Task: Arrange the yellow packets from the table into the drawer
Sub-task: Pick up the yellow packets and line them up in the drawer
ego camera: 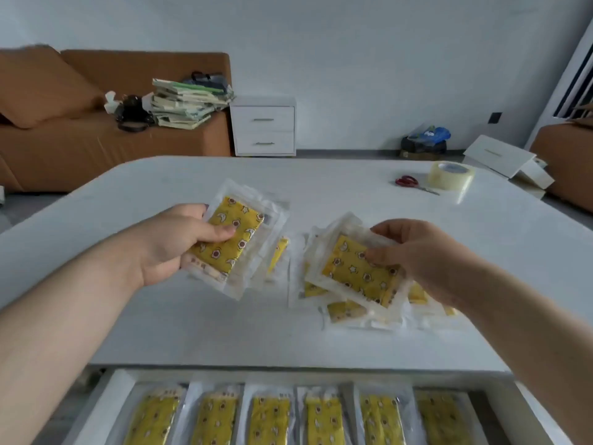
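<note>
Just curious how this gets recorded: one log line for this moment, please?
left hand: holds yellow packets | right hand: pinches packet at table pile | drawer: open, row of packets inside

I see yellow packets in clear wrap, printed with stars and moons. A tilted stack (236, 239) sits left of centre, gripped by my left hand (173, 242). One packet (359, 271) right of centre is pinched by my right hand (414, 248), above a loose pile (346, 311) on the table (321, 187). The drawer (109, 409) is open at the bottom edge, with a row (269, 419) of six side by side.
</note>
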